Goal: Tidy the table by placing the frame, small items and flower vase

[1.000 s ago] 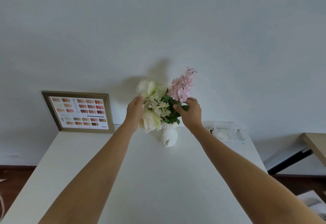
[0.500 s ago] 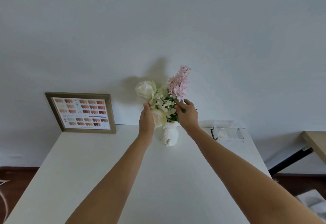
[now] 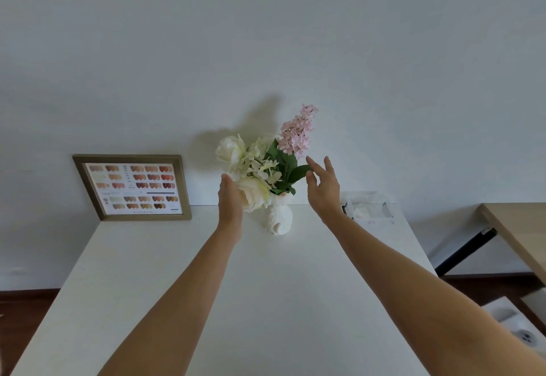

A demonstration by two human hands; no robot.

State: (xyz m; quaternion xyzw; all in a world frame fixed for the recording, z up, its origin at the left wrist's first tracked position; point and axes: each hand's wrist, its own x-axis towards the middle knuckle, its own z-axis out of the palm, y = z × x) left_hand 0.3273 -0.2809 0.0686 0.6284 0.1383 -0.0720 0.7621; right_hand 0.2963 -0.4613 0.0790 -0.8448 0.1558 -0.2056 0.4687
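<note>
A white shell-shaped vase (image 3: 279,219) stands at the back middle of the white table (image 3: 183,281), against the wall. It holds white roses (image 3: 233,151) and a pink flower spike (image 3: 297,133) with green leaves. My left hand (image 3: 229,201) is flat beside the lower white rose, its fingers straight, touching or nearly touching the petals. My right hand (image 3: 323,188) hovers just right of the leaves with fingers spread, holding nothing. A wooden picture frame (image 3: 133,188) with a colour-swatch print leans on the wall at the back left.
A clear box (image 3: 367,208) with small items sits at the table's back right corner. A wooden desk (image 3: 517,233) with a black leg stands to the right. A white object (image 3: 514,325) lies on the dark floor at lower right.
Both hands have let go of the flowers and drawn slightly back. The right hand has opened and moved right; the left hand has lowered beside the rose. The bouquet stands more upright.
</note>
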